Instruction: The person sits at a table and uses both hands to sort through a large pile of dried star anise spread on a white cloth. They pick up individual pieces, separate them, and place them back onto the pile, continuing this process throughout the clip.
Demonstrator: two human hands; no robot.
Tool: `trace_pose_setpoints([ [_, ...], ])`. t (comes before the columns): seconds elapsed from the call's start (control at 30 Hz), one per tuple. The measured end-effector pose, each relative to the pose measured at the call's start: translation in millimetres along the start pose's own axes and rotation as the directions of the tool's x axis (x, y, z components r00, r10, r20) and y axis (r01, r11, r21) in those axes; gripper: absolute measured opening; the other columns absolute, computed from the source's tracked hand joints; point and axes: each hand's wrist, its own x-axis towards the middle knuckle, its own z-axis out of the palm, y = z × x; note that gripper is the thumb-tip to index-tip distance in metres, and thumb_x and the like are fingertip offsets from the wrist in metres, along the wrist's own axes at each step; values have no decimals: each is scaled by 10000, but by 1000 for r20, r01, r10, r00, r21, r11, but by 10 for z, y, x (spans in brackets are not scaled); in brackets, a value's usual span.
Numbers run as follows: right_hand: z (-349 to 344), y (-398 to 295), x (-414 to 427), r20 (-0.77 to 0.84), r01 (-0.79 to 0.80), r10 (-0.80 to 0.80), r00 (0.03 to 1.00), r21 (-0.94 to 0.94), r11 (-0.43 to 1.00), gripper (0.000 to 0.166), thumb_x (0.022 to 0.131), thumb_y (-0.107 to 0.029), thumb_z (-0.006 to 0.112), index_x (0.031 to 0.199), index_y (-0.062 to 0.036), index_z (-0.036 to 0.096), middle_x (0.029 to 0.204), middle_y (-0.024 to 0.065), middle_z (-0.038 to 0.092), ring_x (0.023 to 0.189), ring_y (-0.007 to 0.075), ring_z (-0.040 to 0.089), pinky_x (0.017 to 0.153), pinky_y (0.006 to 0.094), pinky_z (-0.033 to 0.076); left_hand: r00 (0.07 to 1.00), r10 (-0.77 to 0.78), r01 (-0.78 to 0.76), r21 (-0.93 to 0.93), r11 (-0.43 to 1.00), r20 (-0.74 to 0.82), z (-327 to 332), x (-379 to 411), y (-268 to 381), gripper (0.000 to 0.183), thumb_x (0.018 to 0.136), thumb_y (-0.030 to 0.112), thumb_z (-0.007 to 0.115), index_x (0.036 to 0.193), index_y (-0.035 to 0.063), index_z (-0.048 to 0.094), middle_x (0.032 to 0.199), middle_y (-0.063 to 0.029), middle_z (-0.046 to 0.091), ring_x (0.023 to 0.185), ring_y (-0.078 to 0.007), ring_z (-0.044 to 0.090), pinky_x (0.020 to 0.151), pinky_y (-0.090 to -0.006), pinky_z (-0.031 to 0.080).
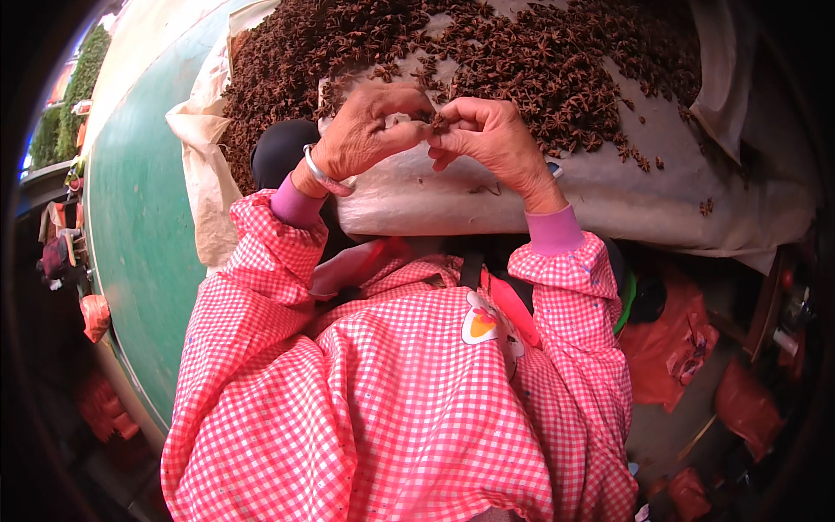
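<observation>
A small brown star anise pod [440, 122] is pinched between my two hands above the near edge of the sheet. My left hand [375, 130], with a silver bangle at the wrist, has its thumb and forefinger curled against the pod's left side. Thumb and fingertips of my right hand [492, 137] close on it from the right. Beyond both hands lies a wide, loose heap of dried star anise [535, 78], spread over a pale plastic sheet [430, 202]. A few pods lie apart at the right of the sheet.
A green tabletop [143, 196] is to the left, beside a folded edge of pale sacking [205, 156]. A dark rounded thing [284, 155], perhaps a knee, is near my left wrist. Red plastic bags [672, 346] lie on the floor at the lower right.
</observation>
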Motion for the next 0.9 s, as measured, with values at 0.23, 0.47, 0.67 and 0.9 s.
trace_pose_setpoints([
  [0.23,78,-82,-138,561,-240,286,777,-155,958,205,879,-203,666,924,-7,707,765,64,686,644,122,653,577,256,525,903,99,381,884,270,-419,-29,241,-433,123,825,214,673,903,121,695,849,-29,652,842,-236,644,820,-401,428],
  [0.47,-171,-144,-219,391,-296,438,810,-372,880,336,852,-319,679,923,8,711,759,60,678,706,131,647,598,285,515,945,-311,254,827,502,-101,429,913,-694,133,782,220,610,761,126,701,764,-144,687,750,-327,685,646,-467,460],
  [0.67,-415,-51,-131,-53,-61,33,998,-737,673,237,811,-217,690,951,-27,713,788,130,705,703,225,681,668,331,532,945,-326,187,832,522,-7,478,1063,-798,146,770,152,588,803,89,715,839,-166,701,846,-346,698,685,-457,548],
  [0.9,-423,163,115,-286,-104,-492,822,-925,364,137,794,-176,684,914,-121,723,899,90,701,870,312,673,743,416,539,936,-351,180,806,564,37,394,1038,-769,191,772,173,584,843,72,730,881,-176,704,859,-354,695,721,-447,559],
])
